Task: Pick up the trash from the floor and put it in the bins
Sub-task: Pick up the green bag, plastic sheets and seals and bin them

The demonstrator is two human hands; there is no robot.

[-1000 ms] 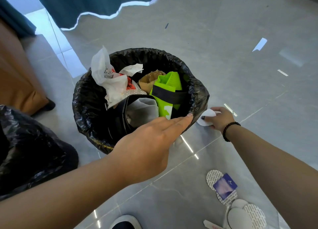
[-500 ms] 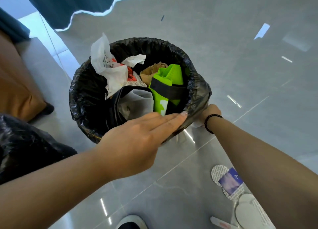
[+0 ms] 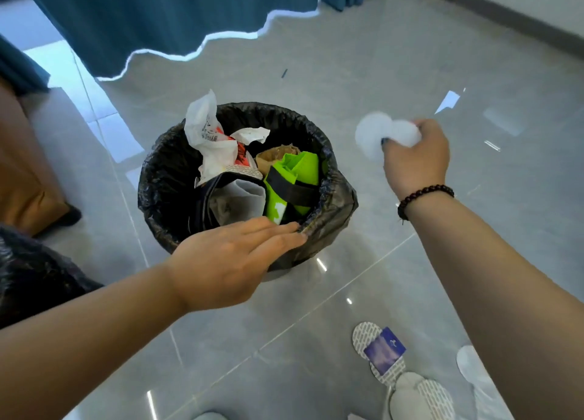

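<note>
A round bin [image 3: 164, 179] lined with a black bag stands on the grey floor, filled with a white plastic bag, brown paper, a green folded bag and other waste. My left hand [image 3: 227, 261] lies flat with fingers together, fingertips touching the bin's near rim. My right hand [image 3: 414, 154] is raised to the right of the bin, above the floor, shut on white round discs [image 3: 373, 135] that stick out to its left.
More round paper discs [image 3: 363, 336] and a small blue card [image 3: 384, 350] lie on the floor at lower right. A second black bag [image 3: 28, 268] sits at the left edge. A brown seat [image 3: 22, 179] and teal curtains [image 3: 177, 12] stand behind.
My right hand has lifted the white discs off the floor beside the bin and risen to the right of it. My left hand has settled on the bin's near rim.
</note>
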